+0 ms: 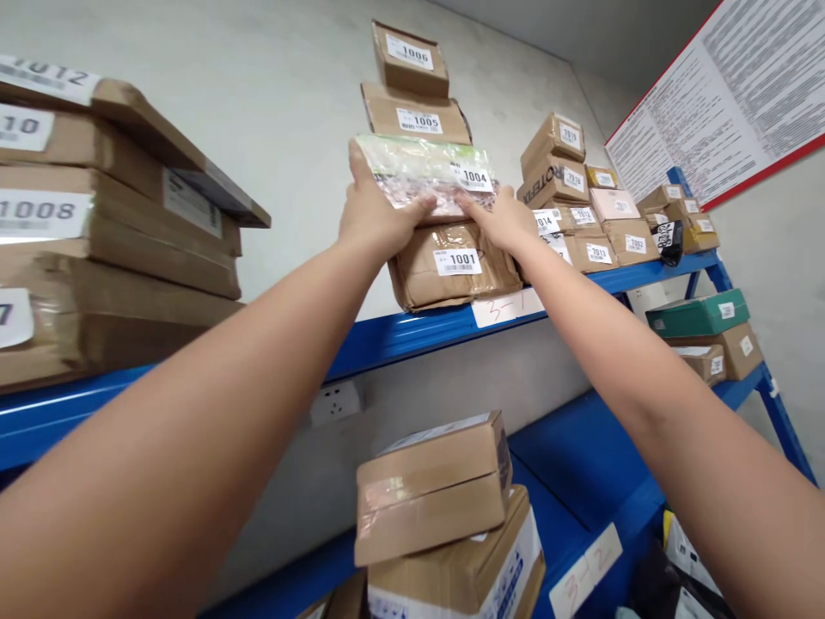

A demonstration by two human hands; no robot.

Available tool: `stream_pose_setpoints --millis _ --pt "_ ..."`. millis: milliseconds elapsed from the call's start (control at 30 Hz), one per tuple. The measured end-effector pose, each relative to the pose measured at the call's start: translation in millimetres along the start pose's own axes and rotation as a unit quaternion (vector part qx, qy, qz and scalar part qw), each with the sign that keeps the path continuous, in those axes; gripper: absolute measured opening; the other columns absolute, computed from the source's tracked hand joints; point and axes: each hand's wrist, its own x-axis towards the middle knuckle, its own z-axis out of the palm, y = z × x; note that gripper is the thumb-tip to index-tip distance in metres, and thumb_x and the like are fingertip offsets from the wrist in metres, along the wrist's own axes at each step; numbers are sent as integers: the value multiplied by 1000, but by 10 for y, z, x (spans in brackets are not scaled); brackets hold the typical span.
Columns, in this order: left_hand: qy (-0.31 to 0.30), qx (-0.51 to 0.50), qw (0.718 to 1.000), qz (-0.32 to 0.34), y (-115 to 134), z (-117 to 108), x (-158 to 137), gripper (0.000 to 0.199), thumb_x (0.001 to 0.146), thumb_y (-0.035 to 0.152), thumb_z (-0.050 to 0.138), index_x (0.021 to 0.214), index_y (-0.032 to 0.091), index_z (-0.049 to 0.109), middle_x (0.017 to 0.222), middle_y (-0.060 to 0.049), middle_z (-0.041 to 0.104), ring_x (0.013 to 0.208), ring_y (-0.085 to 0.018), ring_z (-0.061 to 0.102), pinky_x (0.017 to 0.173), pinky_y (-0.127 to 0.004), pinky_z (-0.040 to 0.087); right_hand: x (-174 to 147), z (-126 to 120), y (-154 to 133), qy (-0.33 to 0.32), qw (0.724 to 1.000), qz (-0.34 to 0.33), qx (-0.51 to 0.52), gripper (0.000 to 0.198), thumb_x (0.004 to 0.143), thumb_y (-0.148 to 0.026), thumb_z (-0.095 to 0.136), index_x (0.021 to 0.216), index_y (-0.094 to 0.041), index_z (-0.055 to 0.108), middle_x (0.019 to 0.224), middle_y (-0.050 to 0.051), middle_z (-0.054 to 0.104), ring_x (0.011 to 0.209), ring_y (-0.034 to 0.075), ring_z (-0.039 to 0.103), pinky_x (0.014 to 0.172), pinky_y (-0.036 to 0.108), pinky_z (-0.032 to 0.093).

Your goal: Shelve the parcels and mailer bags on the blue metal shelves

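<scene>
Both my arms reach up to a stack on the top shelf. My left hand [380, 206] grips the left side of a green and pink patterned package [425, 172] labelled 1004, its thumb across the front. On the right side of that same package is my right hand [499, 217], thumb also on its front. Directly beneath sits a taped brown carton [425, 273] labelled 1001. Above and behind the package are a brown box [380, 110] labelled 1005 and a smaller box [412, 73] labelled 1006. My other fingers are mostly hidden behind the package.
The blue top shelf [400, 335] carries stacked brown boxes [161, 258] at left and several labelled parcels [551, 185] at right. Lower down, cartons [431, 507] are piled on another shelf. A green box [693, 316] rests far right; a red-edged notice [728, 103] hangs on the wall.
</scene>
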Motion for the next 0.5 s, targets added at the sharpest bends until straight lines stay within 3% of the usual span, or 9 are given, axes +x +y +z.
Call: stream_pose_setpoints --millis 167,333,500 --pt "-17 79 993 -82 191 9 -119 110 95 35 76 172 9 1 174 -22 32 155 -41 40 127 -59 35 25 52 11 -5 1000 10 3 84 97 -80 47 141 -8 45 132 29 68 127 44 65 107 57 53" --pt "-20 97 992 -82 214 19 -149 106 97 36 72 172 9 2 174 -23 31 156 -41 40 128 -56 35 -202 73 -45 29 999 -13 -40 72 106 -65 42 144 -4 45 134 31 65 123 39 65 109 52 51" --pt "-46 69 995 -50 49 -43 -241 106 97 39 68 171 8 -2 171 -27 34 157 -40 38 129 -52 34 -641 38 220 107 984 -79 -122 66 104 -56 48 153 -11 41 151 27 53 143 40 48 120 56 41"
